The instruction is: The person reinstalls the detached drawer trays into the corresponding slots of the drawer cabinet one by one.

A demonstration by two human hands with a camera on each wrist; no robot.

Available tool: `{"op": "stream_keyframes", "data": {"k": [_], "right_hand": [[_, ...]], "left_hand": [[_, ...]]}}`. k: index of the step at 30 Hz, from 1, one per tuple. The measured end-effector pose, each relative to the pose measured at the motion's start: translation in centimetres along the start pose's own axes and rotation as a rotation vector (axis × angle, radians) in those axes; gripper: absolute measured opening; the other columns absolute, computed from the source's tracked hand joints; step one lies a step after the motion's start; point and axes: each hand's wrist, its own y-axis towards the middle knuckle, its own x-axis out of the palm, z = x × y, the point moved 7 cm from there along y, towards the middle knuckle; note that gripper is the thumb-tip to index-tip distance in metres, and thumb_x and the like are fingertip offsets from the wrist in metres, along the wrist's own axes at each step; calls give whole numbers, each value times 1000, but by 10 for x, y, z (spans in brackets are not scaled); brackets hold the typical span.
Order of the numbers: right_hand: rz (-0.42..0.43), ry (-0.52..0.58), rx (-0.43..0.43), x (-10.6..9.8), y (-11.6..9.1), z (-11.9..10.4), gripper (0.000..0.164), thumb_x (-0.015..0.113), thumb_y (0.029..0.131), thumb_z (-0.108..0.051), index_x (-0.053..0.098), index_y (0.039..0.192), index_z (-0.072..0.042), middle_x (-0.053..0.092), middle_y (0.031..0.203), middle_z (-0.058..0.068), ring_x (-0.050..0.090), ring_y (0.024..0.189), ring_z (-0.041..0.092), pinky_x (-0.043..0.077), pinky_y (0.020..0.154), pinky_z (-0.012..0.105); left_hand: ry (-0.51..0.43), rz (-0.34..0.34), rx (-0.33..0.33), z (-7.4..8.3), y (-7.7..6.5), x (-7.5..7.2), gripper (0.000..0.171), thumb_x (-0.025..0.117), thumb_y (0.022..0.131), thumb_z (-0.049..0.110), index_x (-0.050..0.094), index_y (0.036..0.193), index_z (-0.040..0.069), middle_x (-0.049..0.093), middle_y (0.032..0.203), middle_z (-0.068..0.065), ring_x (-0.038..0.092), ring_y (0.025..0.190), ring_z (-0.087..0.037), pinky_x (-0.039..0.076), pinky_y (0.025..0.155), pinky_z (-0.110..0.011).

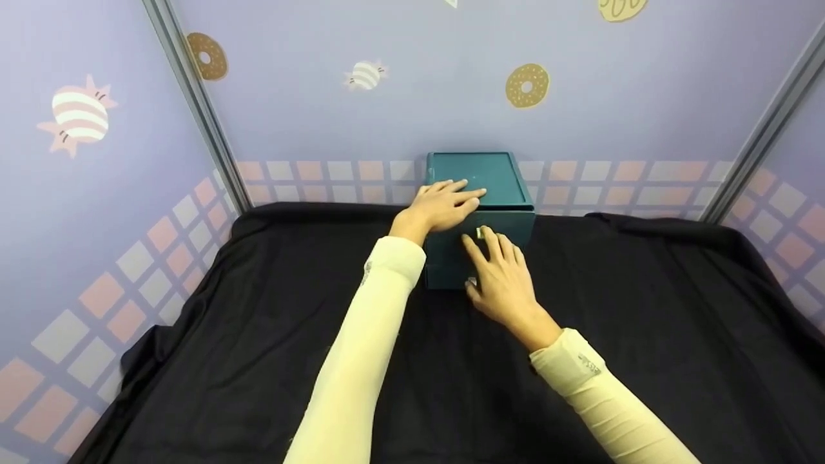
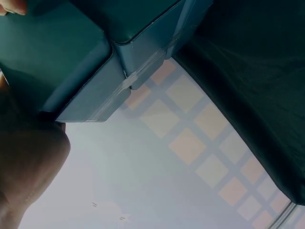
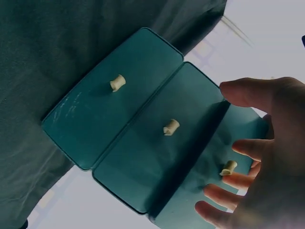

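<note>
A teal cabinet with three drawers [image 1: 474, 254] stands against the back wall. Across its lid lies my left hand [image 1: 441, 206], palm down with fingers spread. In front of the drawers is my right hand [image 1: 506, 280], its fingers spread. The right wrist view shows the top drawer's cream knob [image 3: 228, 168] between the index and middle fingers, right at the middle fingertip. My thumb sits lower, apart from that knob. The top drawer [image 1: 509, 224] juts out a little past the one below. Further knobs mark the middle drawer [image 3: 171, 127] and bottom drawer [image 3: 117, 82].
Black cloth [image 1: 309, 322] covers the table and bunches up along its left edge. Behind the cabinet rises a lilac wall [image 1: 309, 116] with printed sweets and a tiled band. Grey metal posts [image 1: 200, 103] frame the back corners.
</note>
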Motion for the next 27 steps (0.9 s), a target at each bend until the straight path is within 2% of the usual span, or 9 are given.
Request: {"op": "stream_keyframes", "data": {"k": [12,20,27], "right_hand": [[-43,-34,10,4,11,5,75,83,87,-23,54,155,-10,39,161,21,44,128,45,43,103,58],[-10,-44,12,2,17,9,78,92,80,-19,59,149,-10,41,161,19,40,134,46,33,113,61],[-15,-28,3,3,16,12,76,90,81,-22,59,150,-11,40,163,18,40,135,45,34,112,62]], "left_hand": [[18,-12,-6,-1,-4,-2,60,33,112,62,29,168,41,16,179,3,10,165,-26,10,133,-50],[25,9,9,2,-8,-7,58,35,113,58,29,168,42,17,179,2,12,165,-27,11,132,-50],[41,24,3,3,-7,-6,56,36,113,57,29,168,43,18,178,3,13,165,-27,11,132,-50]]}}
